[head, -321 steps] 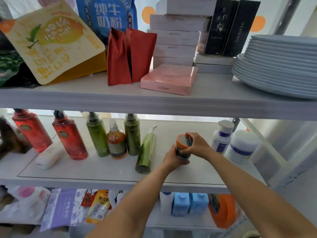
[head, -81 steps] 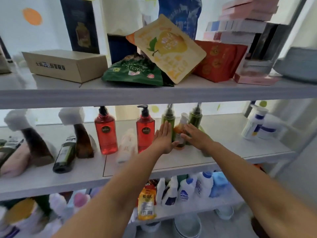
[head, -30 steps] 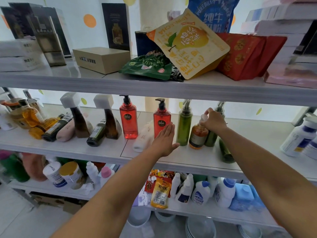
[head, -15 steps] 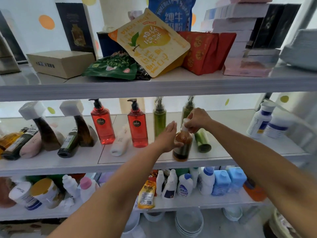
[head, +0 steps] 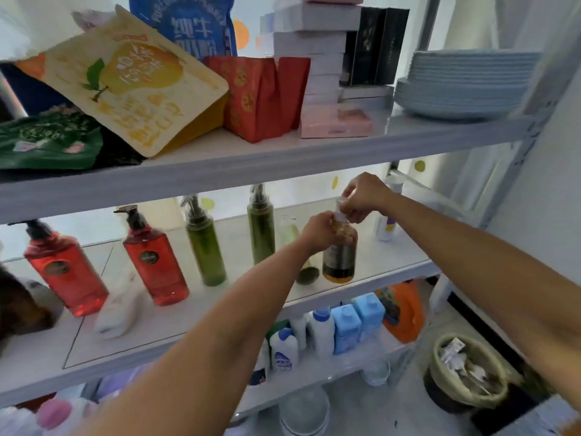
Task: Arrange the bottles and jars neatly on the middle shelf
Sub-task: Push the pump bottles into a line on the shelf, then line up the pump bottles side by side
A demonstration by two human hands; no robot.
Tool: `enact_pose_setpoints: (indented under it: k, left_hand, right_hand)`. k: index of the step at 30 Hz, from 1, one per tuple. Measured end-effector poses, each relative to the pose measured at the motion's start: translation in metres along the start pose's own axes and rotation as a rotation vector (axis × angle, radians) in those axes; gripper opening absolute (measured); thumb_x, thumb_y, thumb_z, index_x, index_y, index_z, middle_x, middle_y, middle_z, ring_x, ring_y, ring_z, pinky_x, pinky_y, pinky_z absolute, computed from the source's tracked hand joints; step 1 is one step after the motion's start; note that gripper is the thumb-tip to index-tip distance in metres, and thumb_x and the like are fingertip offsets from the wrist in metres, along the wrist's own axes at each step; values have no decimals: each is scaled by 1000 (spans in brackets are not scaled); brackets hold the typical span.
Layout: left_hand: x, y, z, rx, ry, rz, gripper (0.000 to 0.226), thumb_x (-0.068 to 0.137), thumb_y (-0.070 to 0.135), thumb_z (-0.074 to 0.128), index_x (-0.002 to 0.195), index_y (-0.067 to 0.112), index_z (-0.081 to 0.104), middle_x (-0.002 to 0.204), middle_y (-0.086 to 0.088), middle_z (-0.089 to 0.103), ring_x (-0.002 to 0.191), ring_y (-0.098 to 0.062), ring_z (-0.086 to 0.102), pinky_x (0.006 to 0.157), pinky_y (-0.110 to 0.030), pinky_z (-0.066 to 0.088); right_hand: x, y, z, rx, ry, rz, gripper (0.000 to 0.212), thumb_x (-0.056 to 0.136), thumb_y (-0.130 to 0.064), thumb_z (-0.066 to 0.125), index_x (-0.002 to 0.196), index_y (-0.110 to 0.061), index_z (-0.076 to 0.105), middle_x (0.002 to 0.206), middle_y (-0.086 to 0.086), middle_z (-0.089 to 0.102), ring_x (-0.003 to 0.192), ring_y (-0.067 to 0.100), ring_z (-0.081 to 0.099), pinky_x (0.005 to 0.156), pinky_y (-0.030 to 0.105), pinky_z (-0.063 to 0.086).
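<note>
Amber bottle (head: pixel 340 251) upright near front edge of middle shelf (head: pixel 371 256); left hand (head: pixel 318 229) grip wraps its shoulder, right hand (head: pixel 364 196) grip pinches pump cap; step: positioning; next likely needs sliding it back beside green bottles (head: pixel 261 229)

Single head-worn wide-angle view, close to the shelving, facing forward and slightly down at the middle shelf (head: pixel 361 297), tilted.

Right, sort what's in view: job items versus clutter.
Job: amber bottle held by left hand and right hand; red bottles; green bottles; middle shelf.
Clutter: plates; snack bags; basket.
</note>
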State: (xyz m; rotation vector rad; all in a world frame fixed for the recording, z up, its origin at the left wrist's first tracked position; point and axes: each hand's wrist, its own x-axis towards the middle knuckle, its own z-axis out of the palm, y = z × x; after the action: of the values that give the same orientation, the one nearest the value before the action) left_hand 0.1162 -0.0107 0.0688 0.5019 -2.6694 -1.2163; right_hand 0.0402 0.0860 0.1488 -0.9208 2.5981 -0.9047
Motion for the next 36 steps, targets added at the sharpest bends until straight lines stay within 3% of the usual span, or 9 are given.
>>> enact_pose_setpoints:
  k: [8, 14, 18, 21, 23, 25, 29, 32, 36]
  left_hand:
    - [74, 34, 58, -55, 145, -131, 42, 81, 20, 72, 118, 8, 53, 115, -13, 62, 106, -30, 58, 90, -38, 49]
    - [97, 33, 87, -54, 199, -240, 35, 88, 14, 60, 117, 0, 47, 116, -17, 60, 109, -34, 56, 82, -33, 41]
    - [104, 33, 85, 7, 150, -240, 42, 89, 16, 60, 123, 1, 43, 122, -14, 55, 114, -30, 53, 83, -29, 38]
    - [101, 24, 80, 140, 94, -229, 69, 85, 19, 67, 142, 6, 31, 145, -12, 39, 136, -30, 37, 107, -34, 36]
    - [89, 16, 74, 295, 26, -258, 94, 87, 23, 67, 152, 6, 2, 160, -10, 7, 148, -28, 7, 120, -39, 16]
    - [73, 2, 66, 425, -8, -253, 105, 85, 31, 68, 151, 8, -11, 161, -9, -8, 148, -25, -6, 121, -38, 4]
    - [39, -20, 50, 548, -43, -251, 112, 83, 41, 68, 150, 10, -16, 159, -8, -16, 148, -23, -12, 120, -38, -1]
    - [13, -33, 37, 578, -39, -266, 110, 84, 42, 66, 150, 11, -16, 160, -7, -15, 148, -23, -12, 121, -39, -1]
    - [-36, -55, 8, 616, -18, -303, 108, 86, 45, 63, 150, 7, -16, 159, -9, -16, 148, -24, -10, 122, -40, 1]
  right_hand:
    - [64, 66, -31, -91, -15, -16, 35, 73, -7, 74, 105, -8, 60, 77, 14, 71, 64, 26, 72, 65, 30, 60]
    - [89, 100, -17, -72, 17, -62, 38, 79, -25, 70, 113, -10, 61, 103, 16, 70, 91, 30, 69, 88, 39, 55]
    - [97, 103, -14, -105, 2, -117, 46, 82, -27, 70, 122, -9, 54, 115, 16, 65, 97, 30, 67, 90, 37, 54]
    - [91, 114, -13, -127, -75, -127, 69, 80, -46, 68, 134, -10, 42, 123, 15, 62, 107, 30, 62, 94, 35, 50]
    - [81, 127, -8, -145, -149, -102, 77, 79, -53, 65, 138, -10, 37, 128, 13, 59, 112, 30, 59, 94, 35, 48]
    - [67, 141, -3, -198, -198, -107, 81, 77, -55, 65, 138, -9, 36, 130, 13, 57, 114, 29, 57, 94, 36, 49]
    - [39, 157, 16, -368, -225, -44, 91, 68, -67, 65, 134, -11, 40, 133, 7, 53, 117, 27, 53, 94, 37, 48]
    - [20, 141, 40, -526, -515, 61, 110, 59, -79, 61, 140, -10, 36, 144, 7, 43, 130, 28, 44, 107, 37, 38]
    - [-11, 79, 77, -579, -653, 4, 86, 79, -57, 62, 143, -9, 31, 147, 10, 38, 133, 27, 38, 111, 39, 34]
